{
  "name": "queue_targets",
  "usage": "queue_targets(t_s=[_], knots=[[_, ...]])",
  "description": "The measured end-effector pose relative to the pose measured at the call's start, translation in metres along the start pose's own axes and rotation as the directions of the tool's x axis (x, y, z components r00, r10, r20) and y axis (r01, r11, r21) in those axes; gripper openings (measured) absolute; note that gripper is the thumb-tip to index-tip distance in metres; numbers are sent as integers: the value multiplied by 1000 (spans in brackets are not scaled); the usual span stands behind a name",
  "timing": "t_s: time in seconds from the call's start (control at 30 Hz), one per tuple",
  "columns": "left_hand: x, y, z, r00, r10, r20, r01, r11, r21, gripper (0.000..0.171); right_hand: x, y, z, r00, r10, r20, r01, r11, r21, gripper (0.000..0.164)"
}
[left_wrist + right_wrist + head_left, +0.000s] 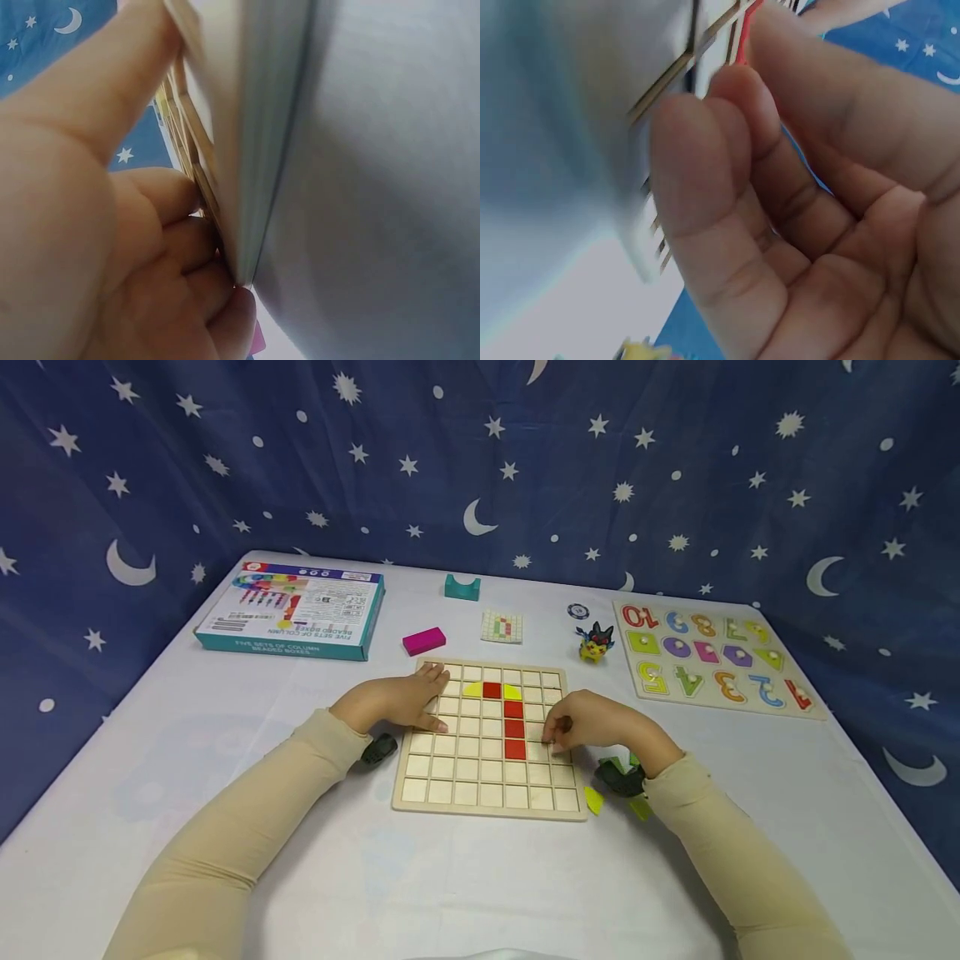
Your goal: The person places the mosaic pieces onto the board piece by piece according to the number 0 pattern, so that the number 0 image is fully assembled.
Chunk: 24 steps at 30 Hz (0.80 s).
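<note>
A wooden grid board (456,793) lies in the middle of the table. On its grid are several red square tiles (514,728), most in a column, with a yellow quarter-round tile (473,690) and another yellow piece (512,692) beside the top ones. My left hand (405,700) rests on the board's left edge, fingers spread; in the left wrist view its fingertips touch the frame. Over the board's right side, my right hand (588,722) has thumb and fingers bent together. Red shows by its thumb in the right wrist view; I cannot tell whether it holds a tile.
Yellow and green pieces (594,800) lie right of the board, partly under the right wrist. Behind it are a magenta block (424,642), a small pattern card (502,627), a teal block (462,587) and a figurine (596,642). A box (292,610) lies left, a number puzzle (720,656) right.
</note>
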<state>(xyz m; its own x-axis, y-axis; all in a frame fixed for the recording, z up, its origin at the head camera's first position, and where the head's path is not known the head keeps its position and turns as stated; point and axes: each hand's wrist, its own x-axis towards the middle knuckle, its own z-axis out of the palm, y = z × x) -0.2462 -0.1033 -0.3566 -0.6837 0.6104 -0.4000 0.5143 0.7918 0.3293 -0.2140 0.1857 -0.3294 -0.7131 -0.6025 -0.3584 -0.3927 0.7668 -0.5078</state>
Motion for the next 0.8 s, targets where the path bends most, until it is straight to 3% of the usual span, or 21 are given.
queue_targets(t_s=[0.27, 0.53, 0.8], knots=[[-2, 1, 0, 1000, 6, -5, -6, 1000, 5, 90, -33, 23, -4, 998, 68, 16, -69, 998, 7, 9], [-2, 1, 0, 1000, 0, 4, 0, 1000, 8, 90, -69, 33, 7, 990, 138, -8, -138, 990, 18, 11], [-1, 3, -1, 1000, -2, 3, 2, 1000, 8, 89, -92, 39, 18, 989, 147, -30, -145, 988, 44, 20]])
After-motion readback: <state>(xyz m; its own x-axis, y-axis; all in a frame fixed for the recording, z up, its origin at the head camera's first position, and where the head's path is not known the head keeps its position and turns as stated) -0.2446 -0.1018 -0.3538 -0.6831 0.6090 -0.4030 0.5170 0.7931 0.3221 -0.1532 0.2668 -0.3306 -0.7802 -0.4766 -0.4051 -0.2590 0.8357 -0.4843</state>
